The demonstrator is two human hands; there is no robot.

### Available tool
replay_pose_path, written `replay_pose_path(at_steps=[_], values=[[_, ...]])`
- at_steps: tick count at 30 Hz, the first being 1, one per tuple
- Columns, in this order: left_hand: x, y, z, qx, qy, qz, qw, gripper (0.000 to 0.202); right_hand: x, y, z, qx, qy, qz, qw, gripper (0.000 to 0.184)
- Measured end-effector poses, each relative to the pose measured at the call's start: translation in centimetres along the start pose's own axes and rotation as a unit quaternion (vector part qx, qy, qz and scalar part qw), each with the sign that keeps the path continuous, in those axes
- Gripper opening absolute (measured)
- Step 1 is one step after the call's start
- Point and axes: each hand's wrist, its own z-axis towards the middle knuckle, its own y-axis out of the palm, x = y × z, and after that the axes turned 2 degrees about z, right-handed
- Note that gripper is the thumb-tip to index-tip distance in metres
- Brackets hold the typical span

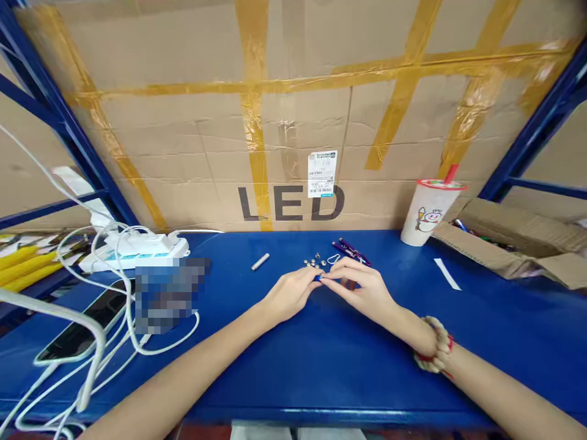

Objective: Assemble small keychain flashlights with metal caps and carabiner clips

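Observation:
My left hand [292, 294] and my right hand [360, 288] meet over the middle of the blue table, fingertips pinched together. Between them is a small blue piece [318, 278], too small and too covered by fingers to name. A pale tip shows at the right fingers. Just beyond the left fingertips lie several small round silvery pieces [313, 263]. A carabiner-like silver loop [333, 259] and dark purple slender items [351, 251] lie behind the right hand. Farther left rests a short silver cylinder [260, 262].
A white cup [430, 214] with a red straw stands back right, beside an open cardboard box [495, 247] and a white strip [447, 274]. A phone [87, 324], white cables [137, 348] and a power strip [137, 247] crowd the left. A large carton [202, 153] closes the back.

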Motion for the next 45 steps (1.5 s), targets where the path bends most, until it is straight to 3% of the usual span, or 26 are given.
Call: replay_pose_path(at_steps=[5,12,18,21,24,30,33,39,45], values=[[0.0,-0.1,-0.1,-0.005,0.007,0.003,1.000,0.020,0.3,0.3,-0.4,-0.027,-0.001,0.008,1.000,0.012],[0.4,-0.2,0.1,-0.027,-0.040,0.031,0.998,0.019,0.1,0.2,-0.3,-0.082,0.065,-0.048,0.993,0.017],[0.3,-0.2,0.3,-0.025,-0.148,0.040,0.988,0.021,0.5,-0.1,0.0,-0.074,0.153,-0.155,0.973,0.029],[0.3,-0.3,0.3,-0.024,-0.174,0.024,0.984,0.018,1.4,0.0,-0.3,-0.108,0.138,-0.182,0.968,0.031],[0.4,-0.3,0.3,-0.028,-0.178,0.021,0.983,0.016,2.3,0.2,-0.6,-0.142,0.101,-0.207,0.963,0.044],[0.4,-0.2,0.3,-0.030,-0.179,0.027,0.983,0.017,3.1,0.7,-0.7,-0.216,0.112,-0.214,0.946,0.059],[0.4,-0.2,0.3,-0.036,-0.180,0.027,0.983,0.017,3.3,0.7,-0.6,-0.215,0.116,-0.203,0.948,0.055],[0.4,-0.3,0.2,-0.039,-0.165,0.029,0.985,0.016,3.7,0.3,-0.4,-0.175,0.092,-0.159,0.967,0.023],[0.3,-0.3,0.2,-0.041,-0.159,0.033,0.986,0.021,3.7,0.0,-0.3,-0.158,0.088,-0.146,0.973,0.016]])
